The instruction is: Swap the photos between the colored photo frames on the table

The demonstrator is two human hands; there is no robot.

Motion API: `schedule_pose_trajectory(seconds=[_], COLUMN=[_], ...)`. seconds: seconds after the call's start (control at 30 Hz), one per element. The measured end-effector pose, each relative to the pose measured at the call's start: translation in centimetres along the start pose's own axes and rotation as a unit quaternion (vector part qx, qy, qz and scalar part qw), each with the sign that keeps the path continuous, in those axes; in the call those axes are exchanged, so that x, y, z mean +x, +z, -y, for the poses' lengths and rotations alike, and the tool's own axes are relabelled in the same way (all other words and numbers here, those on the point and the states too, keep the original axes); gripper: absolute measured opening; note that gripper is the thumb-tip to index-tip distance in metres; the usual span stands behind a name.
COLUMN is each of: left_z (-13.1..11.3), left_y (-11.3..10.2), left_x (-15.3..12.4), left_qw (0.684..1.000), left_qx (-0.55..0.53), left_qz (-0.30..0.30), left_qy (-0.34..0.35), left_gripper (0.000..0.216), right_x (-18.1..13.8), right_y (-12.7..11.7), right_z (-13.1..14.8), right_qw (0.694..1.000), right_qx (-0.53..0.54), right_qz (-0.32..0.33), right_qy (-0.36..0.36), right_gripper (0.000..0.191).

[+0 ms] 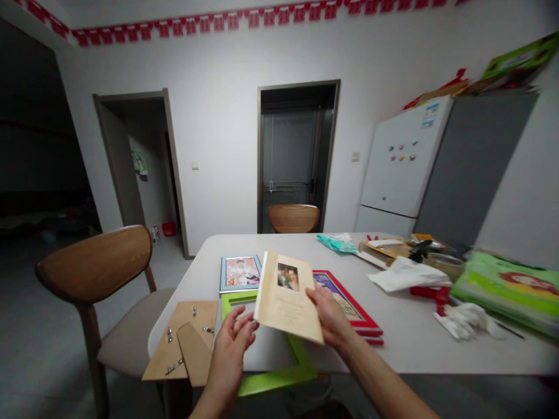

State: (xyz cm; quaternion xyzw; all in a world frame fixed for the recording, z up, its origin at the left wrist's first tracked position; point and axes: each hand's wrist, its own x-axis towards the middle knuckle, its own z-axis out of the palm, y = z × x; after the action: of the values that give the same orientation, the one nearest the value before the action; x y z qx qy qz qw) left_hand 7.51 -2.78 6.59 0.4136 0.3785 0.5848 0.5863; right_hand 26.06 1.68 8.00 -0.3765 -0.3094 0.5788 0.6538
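My right hand grips the right edge of a cream book, thumb on its front. A small photo of two people and faint lines of print show on the cover. My left hand is beside the book's lower left corner, fingers apart and slightly bent; whether a fingertip touches the book I cannot tell. Below the book, a green picture frame lies on the table, partly covered by the book and my left hand. To its left is a brown backing board with metal clips and a stand leg.
A light blue picture frame lies behind the green one. Red picture frames are stacked at the right. Beyond them are crumpled white tissue, a white glove and a green packet. A chair stands at the left.
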Motion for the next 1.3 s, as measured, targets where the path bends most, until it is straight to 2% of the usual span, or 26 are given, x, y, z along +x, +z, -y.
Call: schedule_pose_trajectory(seconds=[0.1, 0.17, 0.27, 0.37, 0.43, 0.67, 0.87, 1.07, 1.23, 1.3], left_z=[1.1, 2.0, 2.7, 2.4, 2.1, 3.2, 3.5, 4.2, 4.1, 3.3], left_y=[-1.2, -2.0, -2.8, -3.3, -3.6, -5.2, -6.3, -7.1, -7.2, -6.8], left_x=[0.2, 0.1, -0.6, -1.6, -2.0, -1.7, -1.7, -1.3, -1.2, -1.4], left_qw=[0.997, 0.991, 0.96, 0.896, 0.867, 0.823, 0.811, 0.788, 0.776, 0.777], left_qx=[0.078, 0.127, 0.268, 0.43, 0.481, 0.541, 0.553, 0.571, 0.585, 0.586], left_qz=[0.017, 0.034, 0.05, 0.061, 0.079, 0.084, 0.082, 0.136, 0.153, 0.161], left_qy=[-0.005, 0.009, 0.054, 0.094, 0.106, 0.15, 0.172, 0.188, 0.179, 0.163], left_gripper=[0.048, 0.042, 0.037, 0.039, 0.041, 0.052, 0.058, 0.077, 0.067, 0.062], right_x=[1.2, 1.0, -0.1, -1.0, -0.8, 1.9, 1.9, 1.4, 2.5, 2.7], right_y=[-3.7, -4.8, -3.8, -1.5, 0.0, 2.2, 2.8, 3.2, 2.6, 2.3], right_z=[3.9, 4.8, 3.3, 0.2, -1.8, -5.8, -6.6, -7.3, -7.9, -7.9], right_qw=[0.994, 0.991, 0.988, 0.981, 0.978, 0.966, 0.959, 0.955, 0.947, 0.939], right_qx=[-0.08, -0.114, -0.138, -0.164, -0.171, -0.225, -0.254, -0.238, -0.305, -0.326], right_qz=[-0.05, -0.047, 0.021, 0.07, 0.084, 0.101, 0.104, 0.131, 0.092, 0.1], right_qy=[0.051, 0.056, 0.06, 0.072, 0.082, 0.075, 0.072, 0.116, 0.045, 0.039], right_gripper=[0.029, 0.034, 0.041, 0.046, 0.049, 0.049, 0.049, 0.051, 0.047, 0.046])
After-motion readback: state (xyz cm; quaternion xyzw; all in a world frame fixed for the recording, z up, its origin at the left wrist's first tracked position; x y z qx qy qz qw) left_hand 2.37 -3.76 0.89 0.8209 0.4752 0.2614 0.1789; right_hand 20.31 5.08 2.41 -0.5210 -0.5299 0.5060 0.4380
